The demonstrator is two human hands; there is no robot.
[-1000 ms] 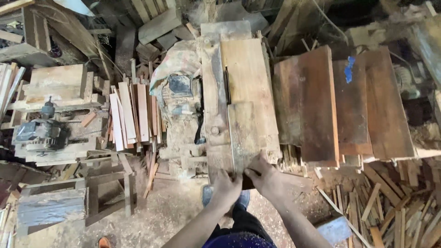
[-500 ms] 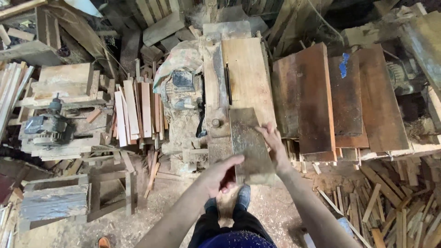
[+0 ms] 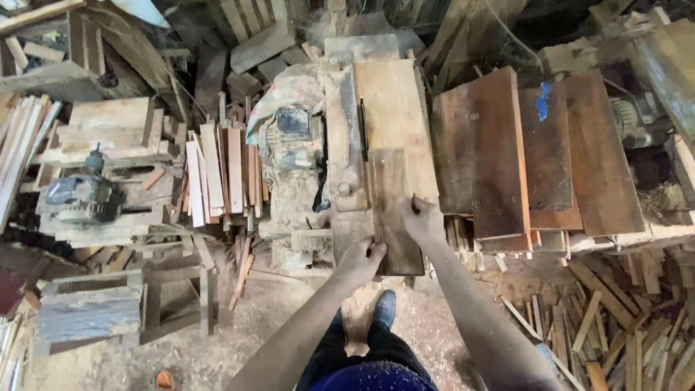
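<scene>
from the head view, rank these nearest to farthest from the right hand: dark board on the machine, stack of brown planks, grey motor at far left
1. dark board: under the right hand, touching it.
2. stack of brown planks: just to the right of that hand.
3. grey motor: far left, across the sawdust pile.

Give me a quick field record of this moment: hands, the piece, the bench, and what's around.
left hand: on the near left edge of the board, fingers curled over it
right hand: flat on the board's right side, farther up
board: dark, lying lengthwise on the bench
bench: pale wooden top, long slot beside the board
right of bench: stacked planks, one with a blue mark
left of bench: motor, thin slats
floor: offcuts, sawdust
</scene>
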